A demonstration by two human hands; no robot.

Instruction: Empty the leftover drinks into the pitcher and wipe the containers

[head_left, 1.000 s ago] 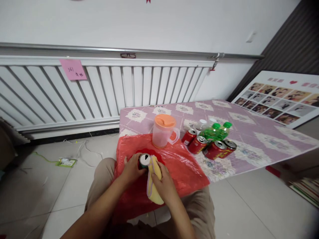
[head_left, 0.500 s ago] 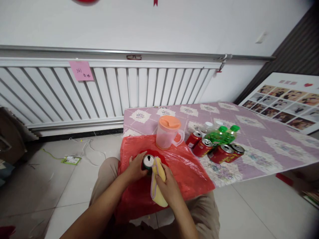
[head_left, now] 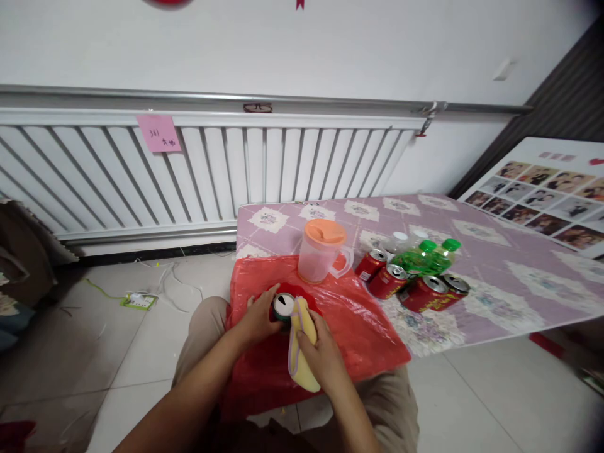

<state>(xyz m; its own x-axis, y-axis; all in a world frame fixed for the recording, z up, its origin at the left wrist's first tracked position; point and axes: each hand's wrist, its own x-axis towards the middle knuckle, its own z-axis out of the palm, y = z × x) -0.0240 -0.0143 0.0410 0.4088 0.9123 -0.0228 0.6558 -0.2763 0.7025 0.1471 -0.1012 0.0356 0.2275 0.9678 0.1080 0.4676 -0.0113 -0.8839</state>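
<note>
My left hand (head_left: 258, 319) is wrapped round the side of an opened drink can (head_left: 284, 306), dark green with a silver top. In my right hand (head_left: 321, 352) is a folded yellow cloth (head_left: 302, 340) with a purple edge, its upper end against the can's right side. Beneath the can lies something red and round, mostly hidden by my hands. All this is over a red plastic sheet (head_left: 358, 333) that spreads from the table edge toward my lap. Just behind the can stands a clear pitcher (head_left: 314, 259) with an orange lid.
Several red cans (head_left: 387, 282) stand right of the pitcher, with green-capped bottles (head_left: 427, 255) and white-capped ones behind them. A flowered purple tablecloth (head_left: 481, 251) covers the table. Behind it runs a white radiator (head_left: 274, 170). On the floor at left lies a power strip (head_left: 138, 301) with cables.
The view has shifted slightly, so everything sits a little further right. Both hands keep their hold on the can and the cloth, with hardly any visible movement.
</note>
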